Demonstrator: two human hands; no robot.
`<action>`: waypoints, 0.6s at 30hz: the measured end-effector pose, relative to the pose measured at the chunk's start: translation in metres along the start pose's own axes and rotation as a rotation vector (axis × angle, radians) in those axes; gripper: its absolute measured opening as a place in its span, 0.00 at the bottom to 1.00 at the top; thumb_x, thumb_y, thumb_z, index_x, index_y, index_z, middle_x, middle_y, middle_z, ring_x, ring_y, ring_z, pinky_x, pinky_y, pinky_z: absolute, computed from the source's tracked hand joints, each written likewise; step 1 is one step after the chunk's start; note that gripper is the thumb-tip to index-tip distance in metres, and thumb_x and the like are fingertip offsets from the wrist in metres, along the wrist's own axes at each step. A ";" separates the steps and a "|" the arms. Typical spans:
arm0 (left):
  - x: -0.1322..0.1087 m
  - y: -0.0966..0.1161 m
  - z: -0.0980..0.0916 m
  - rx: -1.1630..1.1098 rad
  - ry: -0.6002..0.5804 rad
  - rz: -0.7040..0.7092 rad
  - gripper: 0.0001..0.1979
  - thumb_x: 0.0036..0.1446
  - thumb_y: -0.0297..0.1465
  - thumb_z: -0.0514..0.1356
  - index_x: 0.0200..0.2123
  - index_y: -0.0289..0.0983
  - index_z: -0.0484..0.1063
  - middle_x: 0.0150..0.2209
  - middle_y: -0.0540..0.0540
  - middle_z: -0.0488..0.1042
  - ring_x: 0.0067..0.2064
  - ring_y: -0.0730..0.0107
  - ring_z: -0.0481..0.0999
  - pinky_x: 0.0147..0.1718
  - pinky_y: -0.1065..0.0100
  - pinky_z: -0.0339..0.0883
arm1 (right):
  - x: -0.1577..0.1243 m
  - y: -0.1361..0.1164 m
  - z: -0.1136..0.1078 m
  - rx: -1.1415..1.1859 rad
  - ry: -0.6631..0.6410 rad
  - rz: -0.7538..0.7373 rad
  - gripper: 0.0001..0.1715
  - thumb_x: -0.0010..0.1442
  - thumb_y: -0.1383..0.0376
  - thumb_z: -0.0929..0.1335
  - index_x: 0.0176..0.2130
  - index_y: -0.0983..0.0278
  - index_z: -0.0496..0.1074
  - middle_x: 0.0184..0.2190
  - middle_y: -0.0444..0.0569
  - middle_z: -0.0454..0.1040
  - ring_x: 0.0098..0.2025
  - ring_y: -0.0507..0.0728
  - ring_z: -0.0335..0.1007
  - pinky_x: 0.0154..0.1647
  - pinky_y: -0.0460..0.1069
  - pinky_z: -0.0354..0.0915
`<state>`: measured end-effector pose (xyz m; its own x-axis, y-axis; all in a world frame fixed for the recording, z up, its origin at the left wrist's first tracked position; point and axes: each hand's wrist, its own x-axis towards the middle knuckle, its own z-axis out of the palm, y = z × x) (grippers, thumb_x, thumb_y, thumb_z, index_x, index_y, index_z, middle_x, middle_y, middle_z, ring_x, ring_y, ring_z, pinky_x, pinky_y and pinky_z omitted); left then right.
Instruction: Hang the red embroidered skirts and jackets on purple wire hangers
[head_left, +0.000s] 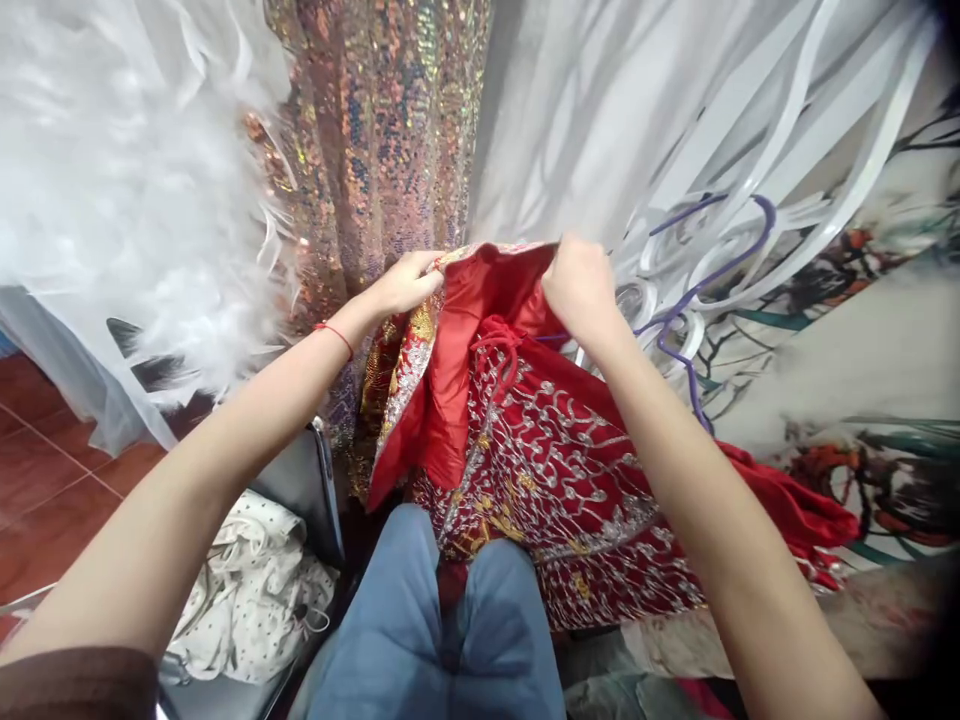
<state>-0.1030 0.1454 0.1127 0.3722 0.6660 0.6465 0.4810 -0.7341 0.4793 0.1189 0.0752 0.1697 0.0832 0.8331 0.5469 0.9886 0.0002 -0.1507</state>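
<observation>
A red garment (450, 390) with a smooth red lining and a sequined gold and silver outside hangs between my hands. My left hand (409, 282) is closed on its upper left edge, and my right hand (581, 285) grips the upper right edge. Below and to the right spreads red cloth (555, 450) with silver embroidery and gold flowers, a red cord tied at its top. Whether the two red pieces are joined, I cannot tell.
Sequined fabric (390, 130) hangs ahead, beside white feathers (135, 180). White curved bars (787, 120) and a purple hanger (690, 295) stand at the right. A dotted white cloth (255, 590) lies on a chair (300, 490) at lower left.
</observation>
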 end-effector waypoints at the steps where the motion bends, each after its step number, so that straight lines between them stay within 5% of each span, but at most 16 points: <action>1: -0.001 -0.002 0.001 0.047 0.006 -0.021 0.09 0.50 0.27 0.51 0.31 0.35 0.71 0.29 0.47 0.71 0.34 0.66 0.69 0.40 0.63 0.64 | -0.005 0.003 0.001 0.009 -0.048 -0.032 0.18 0.67 0.67 0.59 0.51 0.73 0.69 0.41 0.65 0.75 0.44 0.65 0.73 0.44 0.55 0.64; 7: -0.005 0.002 0.005 0.291 0.177 -0.024 0.14 0.54 0.29 0.57 0.46 0.36 0.67 0.43 0.39 0.71 0.51 0.53 0.70 0.53 0.55 0.60 | -0.023 0.005 0.006 0.048 -0.065 -0.055 0.20 0.68 0.64 0.56 0.49 0.73 0.69 0.38 0.65 0.75 0.41 0.65 0.73 0.42 0.55 0.63; 12: -0.010 0.014 0.025 0.334 0.109 0.021 0.29 0.48 0.37 0.67 0.50 0.32 0.62 0.52 0.31 0.65 0.60 0.41 0.61 0.57 0.48 0.56 | -0.032 -0.003 0.001 0.019 0.017 0.016 0.24 0.71 0.60 0.54 0.48 0.74 0.69 0.37 0.66 0.75 0.42 0.65 0.73 0.44 0.56 0.63; 15: -0.009 0.018 0.031 0.404 0.154 -0.037 0.25 0.51 0.34 0.63 0.51 0.30 0.61 0.54 0.28 0.64 0.62 0.37 0.58 0.58 0.44 0.52 | -0.040 -0.003 0.000 -0.029 -0.025 -0.044 0.26 0.68 0.53 0.61 0.46 0.74 0.70 0.37 0.66 0.75 0.44 0.67 0.72 0.44 0.57 0.63; 18: -0.006 0.014 0.024 0.464 0.110 -0.033 0.25 0.50 0.30 0.59 0.52 0.29 0.61 0.55 0.27 0.64 0.61 0.38 0.61 0.59 0.47 0.54 | -0.046 -0.001 0.000 -0.090 -0.054 -0.077 0.20 0.63 0.59 0.67 0.46 0.74 0.72 0.38 0.68 0.75 0.45 0.69 0.73 0.44 0.56 0.63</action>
<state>-0.0796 0.1347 0.1014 0.2769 0.6513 0.7065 0.8040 -0.5597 0.2009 0.1140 0.0364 0.1446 0.0016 0.8610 0.5085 0.9992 0.0184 -0.0343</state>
